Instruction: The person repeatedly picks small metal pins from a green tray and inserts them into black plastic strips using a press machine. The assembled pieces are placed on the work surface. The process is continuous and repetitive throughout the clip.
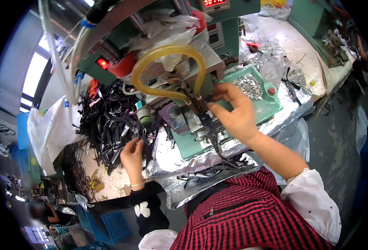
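Spanning press (212, 60) and pile, the two hands lie well apart. On the right, the right hand (234, 111) bends its thumb and fingers in beside the press's working end, close to the upper part of a black strip (211, 130); whether it grips the strip, I cannot tell. That strip lies lengthwise over the metal fixture at the front of the press, its lower end pointing toward the person. A yellow hose (169, 49) loops above it.

On the left, the left hand (132, 156) has thumb and forefinger drawn together at the near edge of a pile of black strips (109, 121); whether anything is pinched between them is unclear. A green knob (144, 119) sits just beyond that hand.

Behind the right hand, a green tray (265, 109) holds small silvery pieces (247, 85). More loose strips (197, 176) lie on foil (173, 199) near the checked apron (234, 212).
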A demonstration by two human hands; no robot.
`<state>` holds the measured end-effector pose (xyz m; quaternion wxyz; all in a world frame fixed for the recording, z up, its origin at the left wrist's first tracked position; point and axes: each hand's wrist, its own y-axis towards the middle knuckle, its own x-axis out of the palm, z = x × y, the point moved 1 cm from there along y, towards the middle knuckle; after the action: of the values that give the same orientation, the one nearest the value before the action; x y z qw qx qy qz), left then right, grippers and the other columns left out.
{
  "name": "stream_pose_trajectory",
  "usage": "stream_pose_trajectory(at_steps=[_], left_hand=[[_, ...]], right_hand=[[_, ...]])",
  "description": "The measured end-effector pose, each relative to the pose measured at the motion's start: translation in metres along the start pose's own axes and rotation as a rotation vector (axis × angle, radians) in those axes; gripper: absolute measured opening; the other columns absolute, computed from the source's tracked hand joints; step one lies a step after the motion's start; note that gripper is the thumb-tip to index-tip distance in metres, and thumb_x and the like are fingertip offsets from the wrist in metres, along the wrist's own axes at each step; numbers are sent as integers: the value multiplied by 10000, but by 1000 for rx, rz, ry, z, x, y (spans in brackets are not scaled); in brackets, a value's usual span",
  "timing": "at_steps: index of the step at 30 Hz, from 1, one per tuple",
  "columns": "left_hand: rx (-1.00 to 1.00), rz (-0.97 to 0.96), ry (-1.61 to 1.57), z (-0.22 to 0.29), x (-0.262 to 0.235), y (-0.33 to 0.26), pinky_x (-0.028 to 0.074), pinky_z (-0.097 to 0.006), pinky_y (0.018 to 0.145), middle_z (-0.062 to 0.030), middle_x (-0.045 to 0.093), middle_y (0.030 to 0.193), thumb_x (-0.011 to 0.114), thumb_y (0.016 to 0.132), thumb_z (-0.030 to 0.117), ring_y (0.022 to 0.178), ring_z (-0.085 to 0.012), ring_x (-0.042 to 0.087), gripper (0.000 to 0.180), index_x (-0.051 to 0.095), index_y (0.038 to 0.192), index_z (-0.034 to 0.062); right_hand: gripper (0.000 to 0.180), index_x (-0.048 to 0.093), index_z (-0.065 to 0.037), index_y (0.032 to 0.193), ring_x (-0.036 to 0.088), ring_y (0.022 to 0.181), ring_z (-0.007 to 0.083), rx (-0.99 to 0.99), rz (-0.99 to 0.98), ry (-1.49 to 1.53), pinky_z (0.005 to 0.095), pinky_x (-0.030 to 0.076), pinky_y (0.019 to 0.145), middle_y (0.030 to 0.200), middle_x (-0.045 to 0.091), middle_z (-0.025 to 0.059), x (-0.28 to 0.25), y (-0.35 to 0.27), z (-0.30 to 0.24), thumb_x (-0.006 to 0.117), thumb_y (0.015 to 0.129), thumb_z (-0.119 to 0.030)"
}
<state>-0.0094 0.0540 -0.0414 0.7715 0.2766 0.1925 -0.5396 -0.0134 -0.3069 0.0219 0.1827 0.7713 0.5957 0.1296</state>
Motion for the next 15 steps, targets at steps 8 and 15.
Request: stream_pose_trajectory(at_steps=[8, 15], left_hand=[[34, 165, -575, 82, 21, -13, 480, -202, 528, -76, 732, 923, 647, 995, 82, 692, -114, 679, 116, 675, 1078, 5], [966, 103, -193, 180, 21, -73, 566, -290, 610, -196, 736, 1001, 697, 887, 17, 724, -217, 707, 149, 683, 1026, -33]], right_hand=[[444, 586, 1, 1245, 662, 934, 118, 153, -14, 201, 285, 490, 914, 957, 713, 65, 10, -8, -16, 743, 832, -42], [457, 565, 8, 1335, 672, 1113, 223, 113, -88, 152, 353, 509, 964, 1208, 681, 145, 0, -25, -55, 657, 890, -43]])
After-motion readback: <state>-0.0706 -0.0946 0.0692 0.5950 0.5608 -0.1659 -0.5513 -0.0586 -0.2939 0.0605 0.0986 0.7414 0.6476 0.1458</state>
